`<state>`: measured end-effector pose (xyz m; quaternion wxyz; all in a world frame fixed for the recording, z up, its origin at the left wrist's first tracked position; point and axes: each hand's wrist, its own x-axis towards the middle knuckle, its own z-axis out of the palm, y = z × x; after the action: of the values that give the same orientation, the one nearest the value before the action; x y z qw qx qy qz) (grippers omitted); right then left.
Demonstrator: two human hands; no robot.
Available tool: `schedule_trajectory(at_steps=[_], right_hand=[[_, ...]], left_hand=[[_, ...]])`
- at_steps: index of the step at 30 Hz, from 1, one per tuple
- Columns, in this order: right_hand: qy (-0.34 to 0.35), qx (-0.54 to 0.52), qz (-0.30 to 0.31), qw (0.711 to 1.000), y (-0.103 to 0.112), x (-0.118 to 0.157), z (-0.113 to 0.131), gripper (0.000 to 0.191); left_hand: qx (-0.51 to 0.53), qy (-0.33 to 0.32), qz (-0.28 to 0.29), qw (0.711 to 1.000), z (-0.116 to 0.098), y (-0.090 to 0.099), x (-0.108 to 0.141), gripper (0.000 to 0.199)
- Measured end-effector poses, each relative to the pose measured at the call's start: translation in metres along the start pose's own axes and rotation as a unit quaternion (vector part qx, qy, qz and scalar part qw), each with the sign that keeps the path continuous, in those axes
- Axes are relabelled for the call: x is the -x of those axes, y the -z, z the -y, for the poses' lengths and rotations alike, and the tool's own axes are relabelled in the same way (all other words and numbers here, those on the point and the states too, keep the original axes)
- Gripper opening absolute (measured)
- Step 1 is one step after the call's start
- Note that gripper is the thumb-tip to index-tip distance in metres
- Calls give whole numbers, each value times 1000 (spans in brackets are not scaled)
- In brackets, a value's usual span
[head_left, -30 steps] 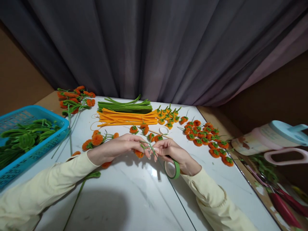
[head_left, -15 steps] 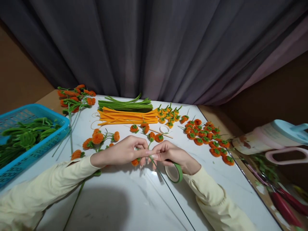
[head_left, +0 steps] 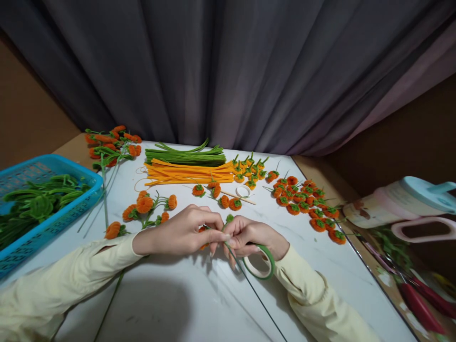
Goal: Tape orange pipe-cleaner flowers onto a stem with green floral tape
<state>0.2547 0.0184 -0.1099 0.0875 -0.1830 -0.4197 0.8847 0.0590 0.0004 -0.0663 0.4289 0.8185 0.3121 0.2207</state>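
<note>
My left hand (head_left: 190, 230) is closed in a pinch at the top of a thin dark green wire stem (head_left: 256, 293), its thumb meeting my right fingertips. My right hand (head_left: 255, 233) is also closed, pinching around the same spot, with a roll of green floral tape (head_left: 272, 267) hanging beneath its palm. A small fuzzy green tip (head_left: 230, 218) pokes up between the hands. Below the stem's top, the long wire slants down to the right. Parts of an orange flower show behind my left fingers, mostly hidden.
Bundles of green pipe cleaners (head_left: 185, 156) and orange pipe cleaners (head_left: 192, 172) lie at the back. Many orange flower heads (head_left: 293, 209) sit at the right, and a flowering branch (head_left: 144, 204) at the left. A blue basket (head_left: 96, 183), a tumbler (head_left: 388, 202) and red-handled pliers (head_left: 420, 306) flank the table.
My hands have shifted slightly lower around the stem, and the fuzzy green tip sits lower. The tape roll has swung down and right beneath my right hand.
</note>
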Motion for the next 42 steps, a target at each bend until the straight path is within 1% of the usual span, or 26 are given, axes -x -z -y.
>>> schedule_trajectory(at_steps=[2, 4, 7, 10, 12, 13, 14, 16, 17, 18, 19, 20, 21, 23, 24, 25, 26, 27, 28, 30, 33, 38, 42], right_hand=[[4, -11, 1, 1000, -3, 0, -1, 19], [10, -11, -1, 1000, -5, 1, 0, 21], [25, 20, -30, 999, -8, 6, 6, 21], [40, 93, -97, 990, -13, 12, 17, 22], [46, 143, -150, 977, -17, 15, 23, 25], [53, 166, -180, 968, -21, 17, 25, 26], [62, 189, -211, 957, -24, 18, 27, 26], [90, 242, -277, 925, -33, 19, 28, 25], [105, 272, -308, 906, -37, 20, 28, 25], [116, 303, -337, 884, -41, 21, 28, 26], [126, 335, -365, 860, -45, 21, 27, 26], [138, 369, -390, 832, -48, 22, 25, 26], [148, 405, -410, 804, -51, 22, 24, 24], [169, 473, -430, 750, -55, 22, 20, 21], [174, 501, -430, 730, -57, 22, 18, 20], [176, 523, -427, 717, -58, 21, 16, 20], [173, 538, -423, 708, -59, 21, 14, 20], [169, 549, -420, 703, -60, 20, 13, 19], [162, 557, -419, 699, -61, 18, 11, 19], [148, 568, -416, 694, -62, 15, 7, 19], [136, 579, -412, 690, -63, 10, 2, 21], [135, 583, -403, 692, -63, 6, -1, 28], [133, 592, -411, 680, -65, 6, -2, 27]], left_hand=[[-25, -65, -14, 997, 2, 0, 0, 26], [-33, -113, -13, 993, 5, 0, 0, 26], [-53, -145, -24, 988, 9, 2, -3, 24], [-93, -159, -50, 982, 12, 5, -6, 20], [-118, -154, -76, 978, 12, 7, -6, 14], [-128, -144, -103, 976, 12, 8, -6, 15], [-137, -128, -144, 972, 11, 8, -5, 20], [-150, -80, -234, 957, 8, 7, -4, 24], [-148, -49, -264, 952, 6, 5, -3, 25], [-139, -17, -277, 951, 4, 3, -3, 27], [-125, 14, -269, 955, 3, 2, -3, 29], [-105, 42, -243, 963, 2, 0, -3, 29], [-79, 66, -207, 973, 2, -1, -3, 28], [-9, 105, -111, 988, 1, 1, -4, 32], [38, 118, -59, 991, 0, 3, -4, 37], [89, 130, -11, 988, 0, 7, -5, 42], [135, 139, 28, 981, -1, 11, -6, 43], [169, 145, 52, 974, -2, 15, -6, 40], [187, 149, 59, 969, -3, 18, -7, 36], [187, 160, 44, 968, -2, 21, -8, 31], [178, 178, 20, 968, 4, 18, -10, 27], [207, 181, 20, 961, 12, 12, -11, 19], [162, 168, 6, 972, 8, 14, -11, 15]])
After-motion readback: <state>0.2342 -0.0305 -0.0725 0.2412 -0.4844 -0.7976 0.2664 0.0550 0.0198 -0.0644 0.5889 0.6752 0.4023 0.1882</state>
